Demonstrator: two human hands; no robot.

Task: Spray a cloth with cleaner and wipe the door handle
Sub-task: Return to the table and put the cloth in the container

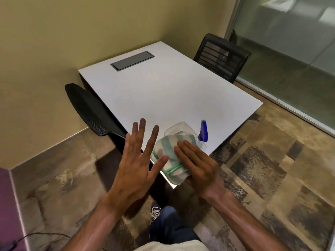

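Note:
A folded white cloth with green stripes (167, 154) lies at the near corner of the white table (163, 91). Just behind it a clear spray bottle (178, 128) lies on its side, its blue trigger head (203, 131) pointing right. My right hand (195, 163) hovers flat over the cloth's right side, fingers together, and I cannot tell whether it touches. My left hand (139, 156) is spread open just left of the cloth, holding nothing. No door handle is in view.
A black mesh chair (90, 111) is tucked at the table's left edge and another black chair (221, 57) stands at the far right. A grey cable hatch (132, 60) sits in the tabletop. Frosted glass wall (290, 42) runs along the right. My leg and shoe (155, 214) are below.

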